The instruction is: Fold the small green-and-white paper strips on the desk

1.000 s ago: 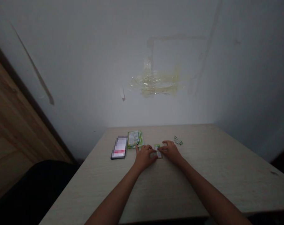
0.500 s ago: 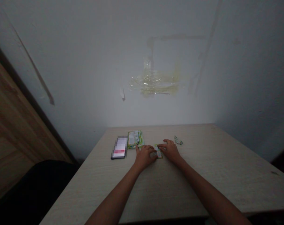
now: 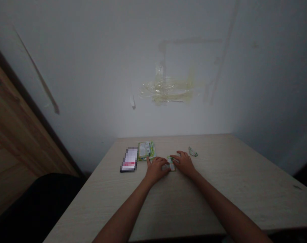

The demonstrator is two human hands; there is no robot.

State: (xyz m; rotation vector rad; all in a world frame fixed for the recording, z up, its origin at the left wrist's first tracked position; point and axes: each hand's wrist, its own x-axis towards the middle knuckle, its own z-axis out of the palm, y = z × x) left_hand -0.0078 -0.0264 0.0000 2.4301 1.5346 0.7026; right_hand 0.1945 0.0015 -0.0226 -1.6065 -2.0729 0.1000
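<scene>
A small flat green-and-white printed piece, perhaps paper or wrapper, lies on the table between my hands. Along its left edge, my left hand has its thumb and index finger closed, with the other fingers fanned out. The little finger reaches close to a larger green-and-white printed packet. On the opposite side, my right hand has its thumb and index finger at the upper right edge of the small piece. Fingertips cover parts of its edges, and its print is too small to read.
A phone with a blurred-out screen lies left of the packet. Beyond my right hand is a thin green-and-white scrap. The pale wooden table meets a wall with tape on it. A dark shape stands at left.
My right thumb and index finger have shifted very slightly on the small printed piece. My left hand and the other things look the same.
</scene>
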